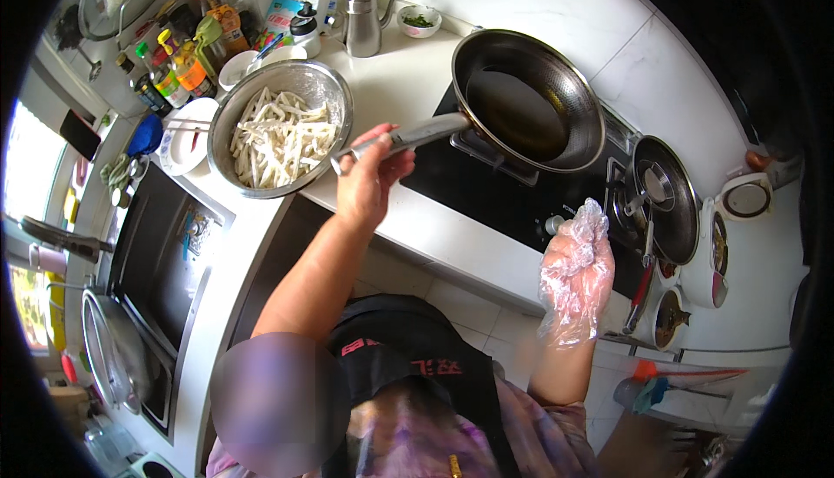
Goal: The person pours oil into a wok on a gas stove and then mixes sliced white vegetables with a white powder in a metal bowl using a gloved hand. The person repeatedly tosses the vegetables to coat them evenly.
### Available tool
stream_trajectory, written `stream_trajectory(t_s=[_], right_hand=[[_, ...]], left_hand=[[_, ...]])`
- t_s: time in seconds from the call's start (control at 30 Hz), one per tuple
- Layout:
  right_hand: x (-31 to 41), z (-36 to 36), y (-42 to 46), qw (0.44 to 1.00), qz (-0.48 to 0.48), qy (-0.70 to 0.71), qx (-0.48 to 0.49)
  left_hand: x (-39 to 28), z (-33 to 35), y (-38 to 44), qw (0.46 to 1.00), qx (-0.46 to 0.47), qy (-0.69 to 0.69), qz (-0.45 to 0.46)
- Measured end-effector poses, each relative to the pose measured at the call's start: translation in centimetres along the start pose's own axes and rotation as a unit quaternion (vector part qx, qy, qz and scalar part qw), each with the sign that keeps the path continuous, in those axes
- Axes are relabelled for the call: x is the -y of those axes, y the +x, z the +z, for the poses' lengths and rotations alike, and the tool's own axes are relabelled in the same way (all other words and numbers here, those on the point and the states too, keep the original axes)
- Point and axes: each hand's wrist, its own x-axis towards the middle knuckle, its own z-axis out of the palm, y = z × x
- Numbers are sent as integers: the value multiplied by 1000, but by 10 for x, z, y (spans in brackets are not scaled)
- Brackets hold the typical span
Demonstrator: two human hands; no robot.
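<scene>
My left hand (371,182) is bare and closed around the metal handle of a deep frying pan (528,100) with dark liquid, likely oil, in it, over the left side of a black gas hob (469,191). Left of that hand stands a steel bowl (345,97) filled with pale, flour-coated strips (280,139). In a clear plastic glove, my right hand (576,263) is raised with curled fingers near the hob's front edge, beside a control knob (554,224). Whether that hand touches the knob or holds anything, I cannot tell.
A second pan (684,217) with a strainer rests at the hob's right. Behind the bowl stand sauce bottles (172,68), a steel oil pot (363,25) and a small bowl of chopped greens (419,22). A white plate with chopsticks (171,159) is beside the sink (163,250).
</scene>
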Motion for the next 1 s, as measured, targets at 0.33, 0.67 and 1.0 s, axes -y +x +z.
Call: stream_trajectory(t_s=[0.33, 0.67, 1.0], right_hand=[[-4, -6, -17, 998, -52, -9, -31], [8, -11, -29, 996, -77, -26, -33], [9, -12, -37, 994, -81, -34, -66]], left_hand=[[-34, -17, 104, 997, -66, -6, -37], [-54, -13, 191, 987, -126, 80, -66], [-66, -5, 236, 982, -113, 119, -95]])
